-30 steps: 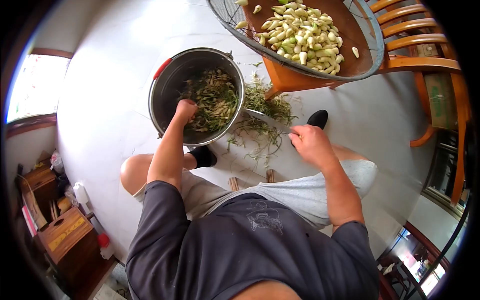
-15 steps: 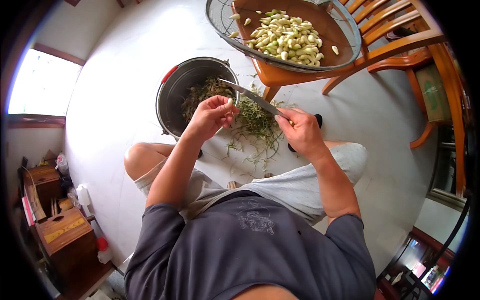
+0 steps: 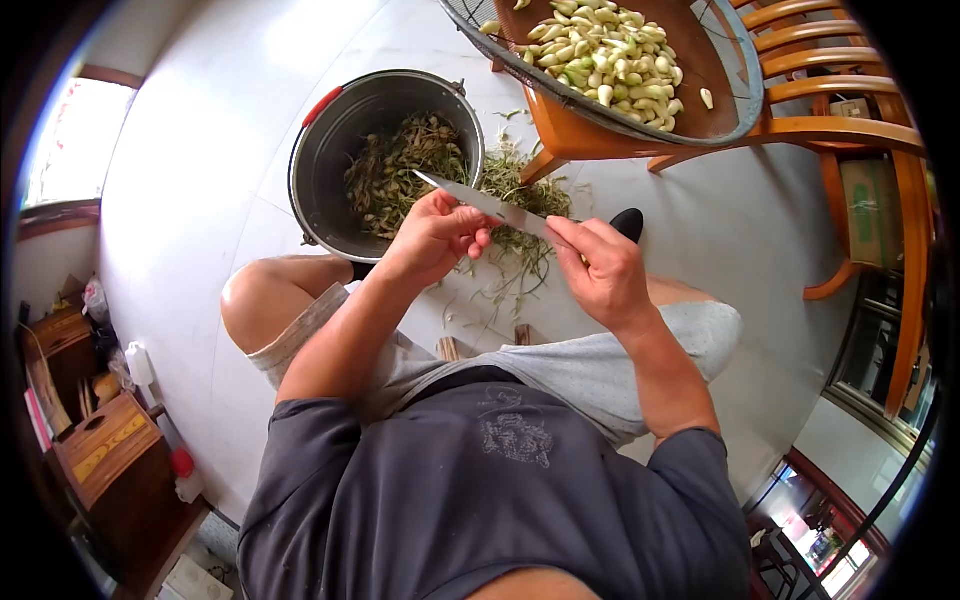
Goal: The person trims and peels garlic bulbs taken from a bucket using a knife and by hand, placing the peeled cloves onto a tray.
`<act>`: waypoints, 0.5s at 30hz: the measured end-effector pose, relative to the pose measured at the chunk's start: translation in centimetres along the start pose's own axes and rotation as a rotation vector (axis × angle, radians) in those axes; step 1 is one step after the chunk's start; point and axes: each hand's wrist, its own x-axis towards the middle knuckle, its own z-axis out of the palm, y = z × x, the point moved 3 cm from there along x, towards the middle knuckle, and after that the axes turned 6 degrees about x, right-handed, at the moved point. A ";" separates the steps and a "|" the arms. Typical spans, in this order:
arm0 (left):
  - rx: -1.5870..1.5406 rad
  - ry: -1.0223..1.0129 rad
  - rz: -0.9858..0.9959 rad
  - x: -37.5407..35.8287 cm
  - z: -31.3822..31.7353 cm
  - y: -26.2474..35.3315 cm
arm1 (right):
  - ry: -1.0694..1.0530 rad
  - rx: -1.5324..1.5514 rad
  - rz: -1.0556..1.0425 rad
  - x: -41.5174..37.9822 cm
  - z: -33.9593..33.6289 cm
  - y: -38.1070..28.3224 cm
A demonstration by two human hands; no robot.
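Note:
My right hand [image 3: 605,268] grips the handle end of a knife [image 3: 495,208], its blade pointing left towards the bucket. My left hand [image 3: 438,238] is closed in a pinch just under the blade. The small pale bulb seen in its fingertips earlier is mostly hidden now by the knife and fingers. Beyond the hands stands a dark metal bucket [image 3: 318,150] with a red handle grip, holding dry brownish trimmings [image 3: 405,160]. Green stringy trimmings [image 3: 520,250] lie on the floor beside it. Many pale bulbs [image 3: 610,65] are heaped in a round mesh sieve [image 3: 752,95].
The sieve rests on a wooden chair [image 3: 565,125] at the upper right. My knees spread either side of the hands, and a dark shoe [image 3: 627,224] shows by the right one. Wooden boxes [image 3: 105,440] stand at the left; a carton [image 3: 872,212] sits at the right.
The knife has come across the left fingertips and now covers where the bulb showed. Both hands stay close together. The view has shifted slightly, bringing more of the bucket's contents into sight.

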 end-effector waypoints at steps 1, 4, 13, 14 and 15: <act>-0.030 0.014 0.014 -0.2 0.1 0.0 | -0.002 -0.019 -0.033 0.1 -0.1 -0.2; -0.076 0.029 0.023 -0.4 0.4 -0.1 | -0.027 -0.073 -0.050 0.1 -0.1 -0.6; 0.038 0.053 0.050 -1.3 2.1 -0.5 | 0.074 -0.194 -0.188 0.1 0.0 -0.7; 0.043 0.047 0.057 -1.2 2.0 -0.7 | 0.074 -0.198 -0.194 0.0 0.0 -0.7; 0.048 0.041 0.064 -1.2 2.0 -0.7 | 0.075 -0.202 -0.199 0.0 0.0 -0.7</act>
